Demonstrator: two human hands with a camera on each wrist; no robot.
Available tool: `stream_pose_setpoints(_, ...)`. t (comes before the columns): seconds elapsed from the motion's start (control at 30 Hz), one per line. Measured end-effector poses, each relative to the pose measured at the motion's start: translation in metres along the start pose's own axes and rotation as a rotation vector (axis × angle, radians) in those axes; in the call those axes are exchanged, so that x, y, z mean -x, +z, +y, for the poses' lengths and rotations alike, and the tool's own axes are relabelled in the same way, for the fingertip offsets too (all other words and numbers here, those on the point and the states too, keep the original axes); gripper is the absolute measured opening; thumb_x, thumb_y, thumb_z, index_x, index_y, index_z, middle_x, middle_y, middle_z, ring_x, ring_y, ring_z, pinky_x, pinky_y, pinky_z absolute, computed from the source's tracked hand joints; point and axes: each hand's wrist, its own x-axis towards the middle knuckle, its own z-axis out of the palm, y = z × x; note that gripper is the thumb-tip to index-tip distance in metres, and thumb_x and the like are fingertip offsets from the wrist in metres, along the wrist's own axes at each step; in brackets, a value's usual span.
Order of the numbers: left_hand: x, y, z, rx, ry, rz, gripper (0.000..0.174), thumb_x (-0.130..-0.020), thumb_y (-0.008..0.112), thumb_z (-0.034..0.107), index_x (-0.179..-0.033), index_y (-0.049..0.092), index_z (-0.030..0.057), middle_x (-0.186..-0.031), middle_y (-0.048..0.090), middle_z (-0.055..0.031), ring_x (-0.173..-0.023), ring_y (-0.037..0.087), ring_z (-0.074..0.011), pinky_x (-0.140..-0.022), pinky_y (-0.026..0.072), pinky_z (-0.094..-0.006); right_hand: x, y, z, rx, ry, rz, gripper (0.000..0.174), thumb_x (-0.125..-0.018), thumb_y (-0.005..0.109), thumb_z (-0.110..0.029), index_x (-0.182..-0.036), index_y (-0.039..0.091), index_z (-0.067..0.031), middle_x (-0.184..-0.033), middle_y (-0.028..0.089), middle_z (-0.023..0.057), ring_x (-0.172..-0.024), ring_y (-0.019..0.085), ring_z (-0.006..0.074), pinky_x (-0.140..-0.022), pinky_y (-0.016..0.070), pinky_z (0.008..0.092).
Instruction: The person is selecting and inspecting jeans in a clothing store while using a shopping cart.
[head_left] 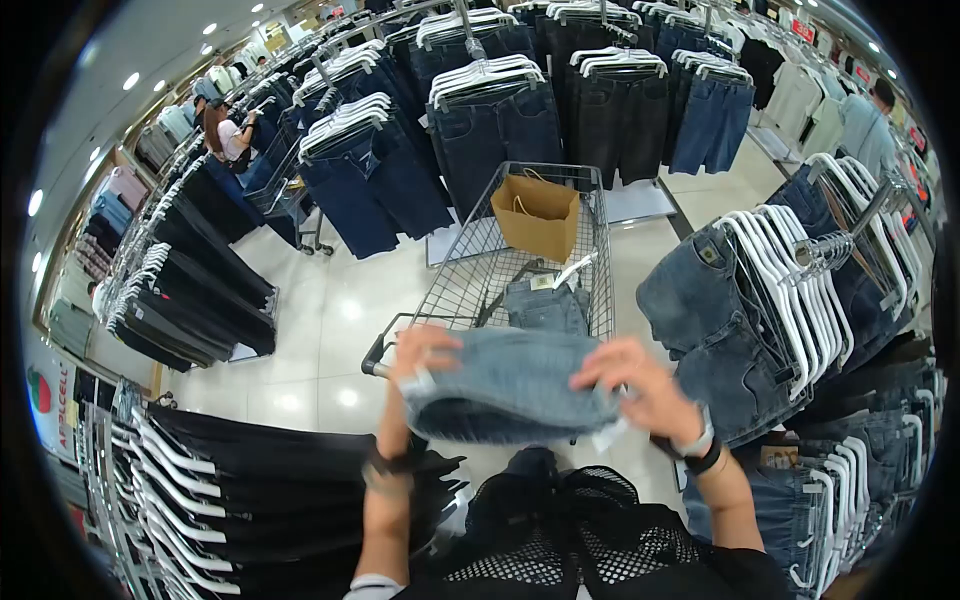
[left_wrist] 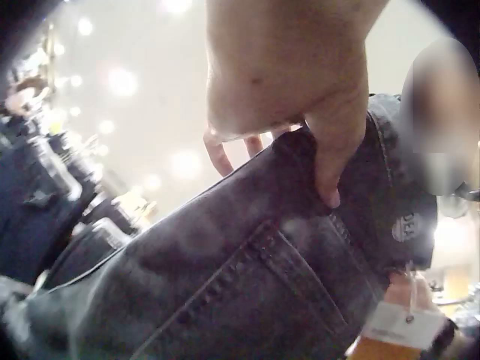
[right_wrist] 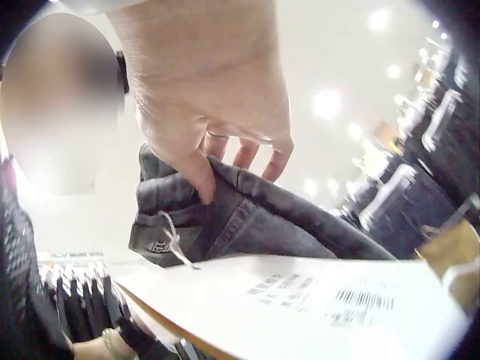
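Observation:
A folded pair of light blue jeans (head_left: 510, 385) is held up between both hands above the near end of a wire cart (head_left: 455, 290). My left hand (head_left: 420, 355) grips its left edge, thumb on the denim (left_wrist: 247, 277) in the left wrist view. My right hand (head_left: 640, 385) pinches its right edge (right_wrist: 240, 214). A white price tag (right_wrist: 322, 296) hangs from the jeans by a string.
The cart holds a brown paper bag (head_left: 537, 215) and another pair of jeans (head_left: 545, 305). Racks of denim on white hangers (head_left: 790, 290) stand to the right, dark garments (head_left: 200, 480) to the left. Another shopper (head_left: 225, 135) stands far left. More jeans racks (head_left: 490, 110) stand beyond the cart.

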Motion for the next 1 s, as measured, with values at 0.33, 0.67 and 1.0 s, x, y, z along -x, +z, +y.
stream_pose_setpoints(0.33, 0.145, 0.055, 0.011, 0.067, -0.758, -0.129, 0.051, -0.075, 0.066, -0.004, -0.121, 0.052, 0.0106, -0.135, 0.034, -0.0148, -0.129, 0.036, -0.0342, -0.101, 0.0384, -0.0439, 0.092, 0.065, 0.048, -0.269, 0.739, -0.020, 0.018, -0.079, 0.056, -0.003, -0.096, 0.058, -0.0027, -0.097, 0.065, 0.0098, -0.099, 0.059, 0.0269, -0.089, 0.0469, 0.0361)
stream_pose_setpoints(0.67, 0.141, 0.085, -0.028, 0.663, -1.211, 0.316, 0.057, -0.076, 0.077, 0.008, -0.118, 0.040, -0.0021, -0.112, 0.055, -0.0139, -0.100, 0.055, -0.0189, -0.087, 0.0447, -0.0302, 0.074, 0.084, 0.106, 0.050, 0.922, 0.010, 0.063, -0.076, 0.075, -0.036, -0.108, 0.051, 0.0131, -0.091, 0.063, 0.0263, -0.085, 0.062, 0.0348, -0.079, 0.0483, 0.0394)
stream_pose_setpoints(1.0, 0.133, 0.026, 0.009, 0.655, -1.283, 0.103, 0.040, -0.073, 0.078, 0.007, -0.105, 0.061, -0.0071, -0.106, 0.061, -0.0078, -0.092, 0.056, -0.0119, -0.083, 0.0449, -0.0255, 0.041, 0.064, 0.027, -0.601, 0.946, 0.037, 0.046, -0.084, 0.070, -0.019, -0.118, 0.052, 0.0077, -0.112, 0.061, 0.0170, -0.105, 0.058, 0.0203, -0.091, 0.0445, 0.0309)
